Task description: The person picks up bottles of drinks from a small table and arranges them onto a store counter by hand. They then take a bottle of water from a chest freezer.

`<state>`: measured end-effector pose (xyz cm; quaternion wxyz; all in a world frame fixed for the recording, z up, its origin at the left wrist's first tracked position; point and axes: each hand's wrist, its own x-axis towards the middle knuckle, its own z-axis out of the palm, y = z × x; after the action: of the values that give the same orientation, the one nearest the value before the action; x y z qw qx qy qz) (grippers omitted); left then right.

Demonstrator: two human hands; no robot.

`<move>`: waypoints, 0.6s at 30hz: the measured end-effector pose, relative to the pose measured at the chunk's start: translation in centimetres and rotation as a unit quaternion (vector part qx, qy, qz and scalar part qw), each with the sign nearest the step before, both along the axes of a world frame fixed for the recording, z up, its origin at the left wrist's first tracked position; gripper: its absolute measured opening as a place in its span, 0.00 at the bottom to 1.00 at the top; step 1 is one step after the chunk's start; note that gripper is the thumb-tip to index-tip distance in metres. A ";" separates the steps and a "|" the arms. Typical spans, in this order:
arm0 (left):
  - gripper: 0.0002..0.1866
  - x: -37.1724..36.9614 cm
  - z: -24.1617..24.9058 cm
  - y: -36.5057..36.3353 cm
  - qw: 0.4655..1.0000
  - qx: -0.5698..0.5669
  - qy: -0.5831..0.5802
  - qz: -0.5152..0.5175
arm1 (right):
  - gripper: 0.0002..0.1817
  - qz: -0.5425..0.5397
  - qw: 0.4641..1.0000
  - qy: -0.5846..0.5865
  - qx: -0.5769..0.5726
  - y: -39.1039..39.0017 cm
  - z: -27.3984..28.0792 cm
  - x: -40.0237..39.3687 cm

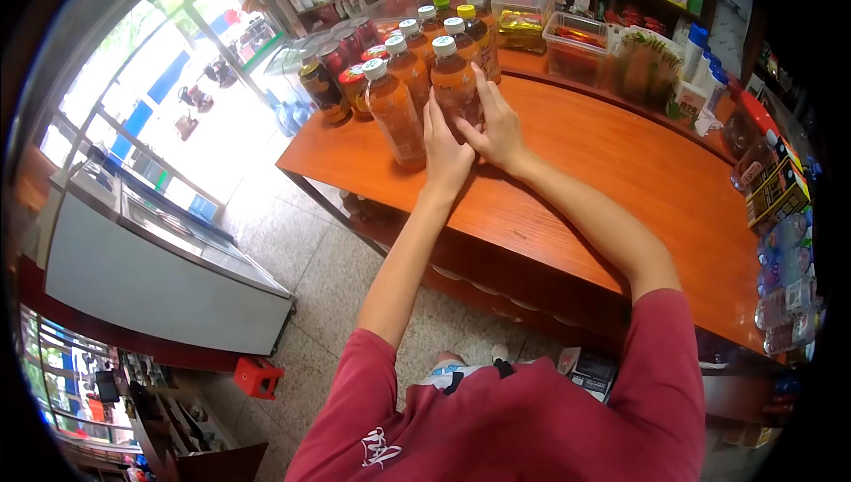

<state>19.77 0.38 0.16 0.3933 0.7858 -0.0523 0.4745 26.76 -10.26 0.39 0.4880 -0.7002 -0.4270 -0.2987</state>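
Several amber drink bottles with white caps stand in rows on the orange wooden counter. My left hand and my right hand are on either side of the front bottle, palms against its sides and fingers stretched upward. The left hand's fingers also lie beside the neighbouring bottle on the left. A yellow-capped bottle stands behind the held one. A dark can and a red can are at the left end of the group.
Clear plastic boxes line the counter's back ledge, with shelves of packets behind. Wrapped water bottles stand at the right end. A white freezer cabinet and a red stool are on the left, below the counter's height.
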 end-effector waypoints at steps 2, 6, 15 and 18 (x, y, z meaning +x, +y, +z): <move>0.46 -0.1 -0.2 0.0 1.000 0.023 -0.008 0.013 | 0.49 -0.002 1.000 0.003 0.002 0.0 0.0 0.0; 0.46 -0.2 -0.1 0.0 0.998 0.050 -0.012 0.030 | 0.48 -0.029 0.999 -0.022 0.001 0.1 -0.2 0.4; 0.46 -0.5 0.1 -0.2 0.999 0.044 0.007 0.029 | 0.47 -0.028 0.999 -0.022 0.012 0.2 -0.3 0.5; 0.45 -0.9 0.7 -0.3 0.994 0.097 -0.026 0.054 | 0.47 -0.023 0.999 -0.026 0.018 0.2 -0.4 0.5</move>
<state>18.89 0.06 0.84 0.2878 0.8091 -0.0661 0.5080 27.27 -10.10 0.00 0.4825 -0.6930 -0.4174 -0.3356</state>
